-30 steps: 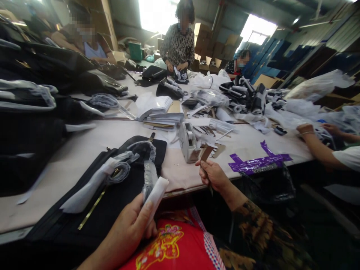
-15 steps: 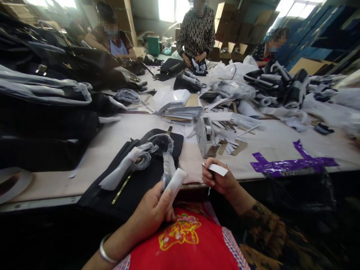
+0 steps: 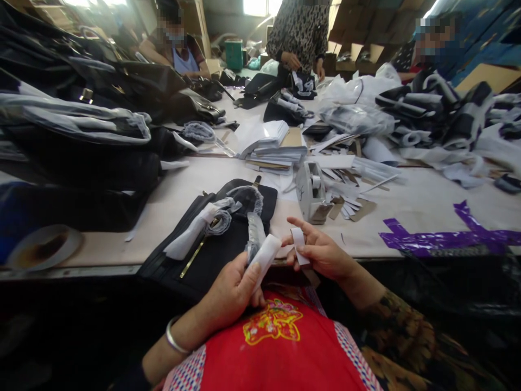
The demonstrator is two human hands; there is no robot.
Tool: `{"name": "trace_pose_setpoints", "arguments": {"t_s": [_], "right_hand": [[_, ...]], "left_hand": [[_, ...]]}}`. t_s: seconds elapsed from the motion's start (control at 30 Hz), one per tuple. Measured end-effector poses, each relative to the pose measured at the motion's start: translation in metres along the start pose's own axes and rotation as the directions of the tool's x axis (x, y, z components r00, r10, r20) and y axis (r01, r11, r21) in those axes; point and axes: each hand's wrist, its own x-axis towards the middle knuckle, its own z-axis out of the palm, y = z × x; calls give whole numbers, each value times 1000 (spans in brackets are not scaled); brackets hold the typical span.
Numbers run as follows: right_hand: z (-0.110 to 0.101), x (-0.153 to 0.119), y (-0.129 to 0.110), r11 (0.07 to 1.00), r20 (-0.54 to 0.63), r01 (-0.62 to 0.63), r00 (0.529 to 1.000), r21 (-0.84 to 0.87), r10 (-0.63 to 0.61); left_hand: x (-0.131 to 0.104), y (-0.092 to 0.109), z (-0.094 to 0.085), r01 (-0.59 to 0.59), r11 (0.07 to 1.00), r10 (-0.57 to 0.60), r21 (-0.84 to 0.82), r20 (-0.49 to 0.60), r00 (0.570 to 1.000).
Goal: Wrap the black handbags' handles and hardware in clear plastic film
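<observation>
My left hand [image 3: 234,290] is wrapped around a white sleeve [image 3: 266,258], thumb pressed along it, with the clear-wrapped handle [image 3: 255,231] coming out just beyond my fingers. My right hand [image 3: 325,252], near it, pinches a white strip [image 3: 299,244] between thumb and fingers, the index finger reaching out loosely. The black bag [image 3: 169,274] lies on the counter [image 3: 366,233], beyond and to the left of my left hand, its near edge seeming to hang over the front.

If my left thumb eased, I think the sleeve could spring loose, since I see nothing else holding it there. The strip, held so lightly, might slip down into my lap. Tugging hard on the handle could drag the bag off the edge. Reaching carelessly past my right hand might knock the tape dispenser [image 3: 313,193] and scatter the paper scraps [image 3: 350,206] beside it.
</observation>
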Motion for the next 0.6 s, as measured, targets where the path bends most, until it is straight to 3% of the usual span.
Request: {"name": "trace_pose_setpoints", "arguments": {"t_s": [0.2, 0.47, 0.6], "right_hand": [[16, -6, 3, 986, -5, -56, 998, -155, 56], [30, -14, 10, 902, 6, -110, 992, -418, 124], [31, -19, 15, 870, -39, -194, 979, -453, 198]], "left_hand": [[-3, 1, -2, -26, 1000, 26, -7, -32, 999], [-5, 0, -2, -76, 997, 76, -15, -44, 996], [-5, -1, -2, -109, 994, 109, 15, -74, 991]]}}
